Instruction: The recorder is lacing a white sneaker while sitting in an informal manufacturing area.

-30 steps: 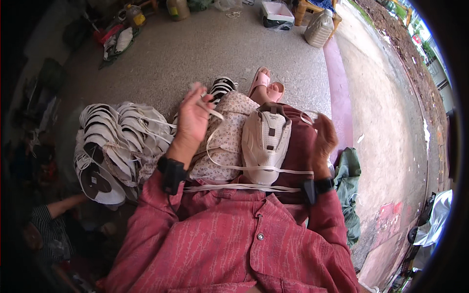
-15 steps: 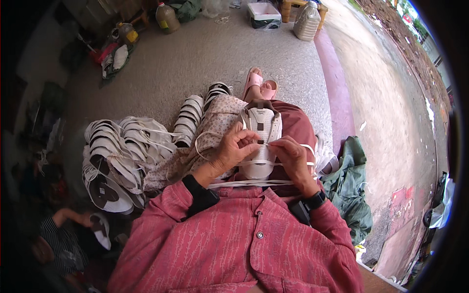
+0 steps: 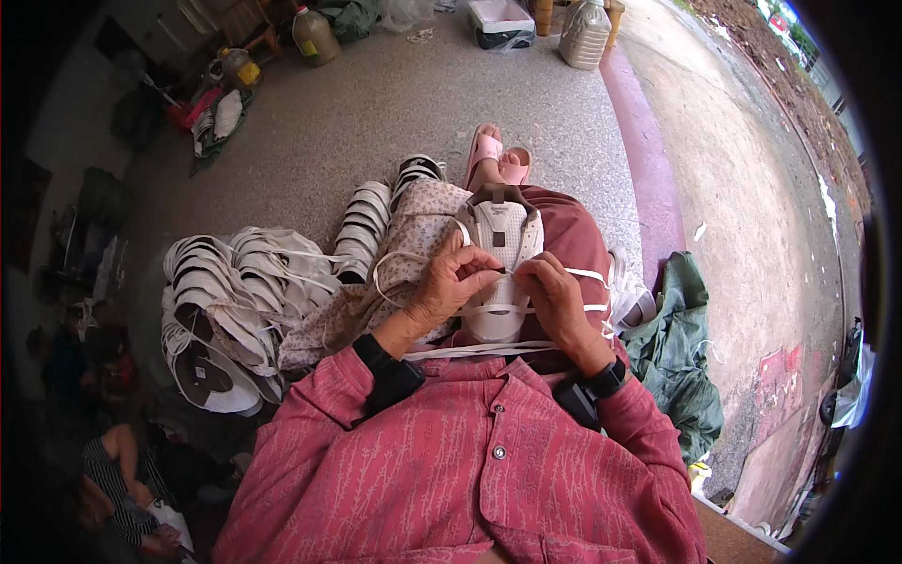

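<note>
A white shoe upper (image 3: 505, 246) with a brown collar lies on my lap, its toe toward me. White shoelace (image 3: 584, 274) runs through it and loops out on both sides; one strand crosses above the toe. My left hand (image 3: 449, 287) is closed over the left edge of the upper, thumb and forefinger pinching the lace near the middle of the tongue. Close beside it, my right hand (image 3: 556, 299) pinches the lace from the right side. The fingertips nearly meet, and the bit of lace between them is mostly hidden.
Nested stacks of white shoe uppers (image 3: 246, 324) lie at my left, with another row (image 3: 365, 230) beyond. Green cloth (image 3: 678, 352) lies at my right, beside more white uppers (image 3: 631, 293). Plastic jugs (image 3: 584, 38) and a white box (image 3: 501, 23) stand far ahead. Another person (image 3: 127, 470) sits at lower left.
My fingertips have shifted slightly at the tongue, and my right hand has turned a little. The view has tilted slightly. At lower left the other person's arm and white shoe part have moved down.
</note>
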Motion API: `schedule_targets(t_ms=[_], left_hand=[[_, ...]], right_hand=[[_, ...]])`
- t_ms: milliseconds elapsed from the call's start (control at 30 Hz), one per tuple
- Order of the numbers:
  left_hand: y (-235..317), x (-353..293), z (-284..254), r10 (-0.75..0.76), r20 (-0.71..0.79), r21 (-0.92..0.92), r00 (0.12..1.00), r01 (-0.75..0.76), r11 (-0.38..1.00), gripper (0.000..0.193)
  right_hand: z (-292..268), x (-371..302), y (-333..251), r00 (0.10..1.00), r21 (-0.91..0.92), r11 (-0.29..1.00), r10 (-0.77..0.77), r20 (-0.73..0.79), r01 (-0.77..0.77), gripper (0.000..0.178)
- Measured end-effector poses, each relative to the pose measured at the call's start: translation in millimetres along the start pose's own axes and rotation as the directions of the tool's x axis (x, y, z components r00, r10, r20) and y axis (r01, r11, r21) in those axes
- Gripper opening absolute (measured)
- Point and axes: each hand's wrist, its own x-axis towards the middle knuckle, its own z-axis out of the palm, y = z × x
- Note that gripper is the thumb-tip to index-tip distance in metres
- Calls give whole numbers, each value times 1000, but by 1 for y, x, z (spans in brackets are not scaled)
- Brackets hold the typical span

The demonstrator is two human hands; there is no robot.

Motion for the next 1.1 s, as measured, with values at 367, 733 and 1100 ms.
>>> schedule_targets(t_ms=[367, 733, 1100], left_hand=[[8, 1, -3, 4, 9, 12, 1000, -4, 1000, 12], [1, 0, 0, 96, -21, 27, 995, -95, 995, 11], [5, 1, -5, 64, 4, 102, 998, -64, 993, 15]], right_hand=[[-6, 8, 1, 988, -51, 998, -22, 152, 30, 11], [-2, 3, 0, 996, -67, 997, -33, 78, 38, 14], [4, 17, -9, 987, -190, 981, -4, 161, 34, 9]])
